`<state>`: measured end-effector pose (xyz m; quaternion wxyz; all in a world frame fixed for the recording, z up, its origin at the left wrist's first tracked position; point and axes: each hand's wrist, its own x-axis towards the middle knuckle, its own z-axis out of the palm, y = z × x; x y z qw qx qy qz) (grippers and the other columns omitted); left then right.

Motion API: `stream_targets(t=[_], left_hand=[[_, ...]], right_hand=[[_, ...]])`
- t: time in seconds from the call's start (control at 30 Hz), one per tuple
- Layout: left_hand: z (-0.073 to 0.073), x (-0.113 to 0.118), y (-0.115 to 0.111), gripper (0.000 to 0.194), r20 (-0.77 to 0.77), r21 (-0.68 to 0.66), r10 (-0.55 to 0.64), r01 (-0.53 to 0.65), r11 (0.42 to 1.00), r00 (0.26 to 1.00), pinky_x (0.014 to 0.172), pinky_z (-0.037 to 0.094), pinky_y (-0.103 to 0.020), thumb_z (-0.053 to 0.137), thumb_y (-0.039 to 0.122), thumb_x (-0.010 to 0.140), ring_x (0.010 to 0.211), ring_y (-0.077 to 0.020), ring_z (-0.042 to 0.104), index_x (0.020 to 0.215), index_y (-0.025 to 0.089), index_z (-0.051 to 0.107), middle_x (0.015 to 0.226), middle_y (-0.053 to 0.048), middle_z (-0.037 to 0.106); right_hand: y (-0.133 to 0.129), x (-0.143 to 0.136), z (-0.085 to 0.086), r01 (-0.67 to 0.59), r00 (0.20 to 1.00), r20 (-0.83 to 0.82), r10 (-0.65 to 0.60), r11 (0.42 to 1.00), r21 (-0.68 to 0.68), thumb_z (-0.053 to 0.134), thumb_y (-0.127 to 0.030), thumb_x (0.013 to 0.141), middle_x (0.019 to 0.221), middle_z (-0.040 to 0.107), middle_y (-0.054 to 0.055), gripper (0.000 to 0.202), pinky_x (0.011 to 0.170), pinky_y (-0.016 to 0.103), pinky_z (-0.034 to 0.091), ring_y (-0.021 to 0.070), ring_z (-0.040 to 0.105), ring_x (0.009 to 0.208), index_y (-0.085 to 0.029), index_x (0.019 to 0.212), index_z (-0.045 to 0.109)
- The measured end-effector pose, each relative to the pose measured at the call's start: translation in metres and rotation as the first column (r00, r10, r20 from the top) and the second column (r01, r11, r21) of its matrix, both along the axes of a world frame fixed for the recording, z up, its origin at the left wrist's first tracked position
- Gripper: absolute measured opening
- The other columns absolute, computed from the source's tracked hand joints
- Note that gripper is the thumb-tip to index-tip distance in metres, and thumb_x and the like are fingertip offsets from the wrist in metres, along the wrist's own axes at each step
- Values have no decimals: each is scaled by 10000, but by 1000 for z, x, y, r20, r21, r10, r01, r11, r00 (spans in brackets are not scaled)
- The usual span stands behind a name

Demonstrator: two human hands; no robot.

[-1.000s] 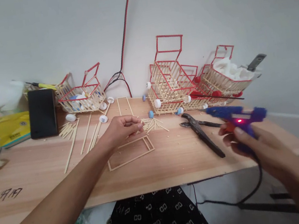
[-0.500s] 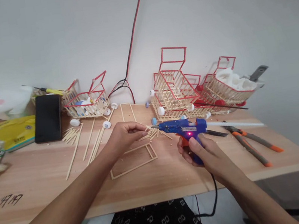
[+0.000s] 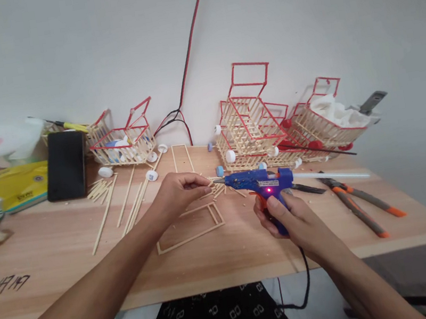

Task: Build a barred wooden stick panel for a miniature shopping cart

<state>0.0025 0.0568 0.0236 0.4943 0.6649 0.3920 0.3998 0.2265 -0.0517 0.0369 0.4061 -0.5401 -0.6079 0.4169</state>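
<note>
My right hand (image 3: 286, 212) is wrapped round the handle of a blue hot glue gun (image 3: 248, 179), fingers by its orange trigger. A red light glows on its side and a clear glue stick (image 3: 332, 175) pokes out of the back. The nozzle points left and meets the fingertips of my left hand (image 3: 181, 190), which pinches a short wooden stick, mostly hidden by the fingers. Below that hand lies a rectangular wooden stick frame (image 3: 191, 240) with a crossbar near its right end. Short cut sticks (image 3: 220, 189) are scattered behind the nozzle.
Miniature stick-built shopping carts (image 3: 125, 151) with red rims stand along the wall, several at right (image 3: 248, 127). Pliers (image 3: 357, 204) lie at right. Long sticks (image 3: 135, 207), a second frame (image 3: 183, 159), a black phone (image 3: 65, 165) and a yellow packet (image 3: 19, 187) are at left.
The view has shifted slightly. Both hands hold nearly the same pose, with the glue gun's nozzle still at the left fingertips.
</note>
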Motion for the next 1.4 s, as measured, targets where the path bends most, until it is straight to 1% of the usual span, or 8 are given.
stream_targets(t=[0.33,0.47,0.73,0.9,1.07,1.23,1.3,1.4], left_hand=[[3,0,-2,126,15,9,0,0,1000,1000,654,493,-232,765,225,645,671,-138,640,738,143,747,735,-40,734],[5,0,-3,102,19,11,0,0,1000,1000,647,492,-221,748,199,650,659,-125,635,732,137,740,734,-38,734],[7,1,-4,66,28,-16,12,-11,1000,1000,556,452,-181,743,161,659,579,-92,597,721,140,737,674,-17,719],[8,2,-4,61,39,-10,16,-15,1000,999,589,467,-182,739,110,658,598,-94,611,707,147,740,676,-12,721],[11,2,-6,73,49,-8,20,-20,1000,999,620,476,-189,733,87,663,624,-100,618,699,149,743,687,-15,724],[11,1,-6,59,46,-15,22,-22,1000,999,591,450,-190,736,104,662,607,-99,598,702,147,745,667,-15,710],[10,1,-6,54,55,-37,28,-26,999,998,556,423,-186,745,138,666,584,-94,578,720,141,746,655,-17,699],[8,-1,-6,115,82,-90,51,-44,995,995,509,379,-181,760,217,681,538,-79,530,754,130,748,612,-12,667]], right_hand=[[0,0,-1,-2,999,36,1,1000,27,414,-545,936,565,454,-30,421,467,231,293,85,402,488,-174,753,493],[0,3,-3,-11,999,39,10,1000,29,410,-539,941,579,452,-29,415,475,232,296,84,402,499,-175,756,487],[-1,3,-3,-28,998,53,27,999,23,391,-520,956,586,447,-29,400,482,237,288,89,405,513,-179,766,478],[-2,3,-6,-36,999,30,35,999,23,387,-508,962,623,472,-24,375,486,236,285,87,403,521,-181,804,481],[0,3,-8,2,1000,12,-3,999,33,413,-523,946,616,469,-23,376,483,238,294,93,402,513,-182,807,487],[0,3,-7,9,1000,18,-9,1000,29,412,-531,942,601,455,-25,385,487,236,303,95,403,510,-181,802,487],[-1,3,-6,-7,1000,18,6,1000,26,405,-525,947,607,458,-25,381,485,235,298,94,402,512,-182,800,481],[-3,3,-5,-34,999,37,33,999,26,395,-511,956,606,457,-28,375,495,238,295,91,397,516,-181,803,483]])
